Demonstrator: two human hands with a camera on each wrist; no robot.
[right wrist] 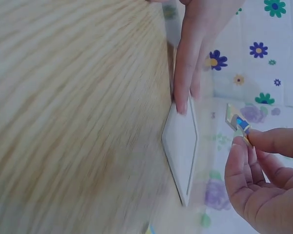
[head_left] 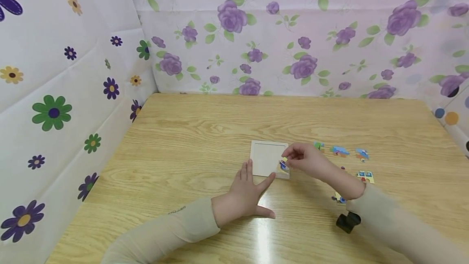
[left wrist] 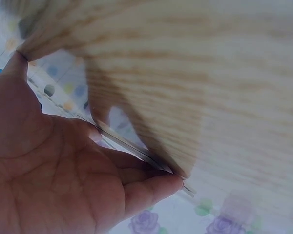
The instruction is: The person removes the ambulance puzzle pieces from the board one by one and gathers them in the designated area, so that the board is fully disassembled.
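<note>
A square white puzzle tray (head_left: 266,156) with a raised rim lies on the table. My left hand (head_left: 244,194) has its fingers spread and fairly straight, with fingertips touching the tray's near left edge; in the left wrist view the fingers (left wrist: 149,192) lie along that thin edge. Above the tray's right side, my right hand (head_left: 305,160) pinches a jigsaw piece (head_left: 282,166) between thumb and fingertips. In the right wrist view that piece (right wrist: 240,123), yellowish with blue, is held up, apart from the tray.
Several loose jigsaw pieces lie right of the tray, among them a blue one (head_left: 339,151) and a yellow one (head_left: 365,176); the right arm partly hides others. A black device (head_left: 348,221) sits by the right cuff. Flowered cloths (head_left: 234,52) stand behind and left of the wooden table (head_left: 190,133).
</note>
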